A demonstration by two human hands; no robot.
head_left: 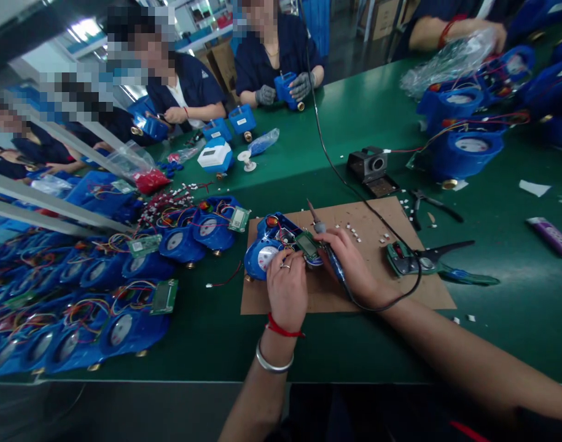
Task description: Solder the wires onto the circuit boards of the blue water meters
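A blue water meter (261, 256) with a round white dial lies on a sheet of brown cardboard (377, 294), its housing uncovered and wires showing inside. A green circuit board with a small display (307, 244) sits over its right part. My left hand (287, 285) rests on the meter, fingers bent together at the board's lower left edge; what they pinch is hidden. My right hand (349, 261) is closed around a soldering iron (335, 264), its tip pointing up and away, while the fingertips touch the board's right edge.
Wire strippers (412, 261), cutting pliers (430, 205) and a soldering iron stand (370, 169) lie to the right. The iron's black cable (327, 153) crosses the cardboard. Rows of blue meters (124, 331) fill the left. Across the green table (354, 116), co-workers handle meters.
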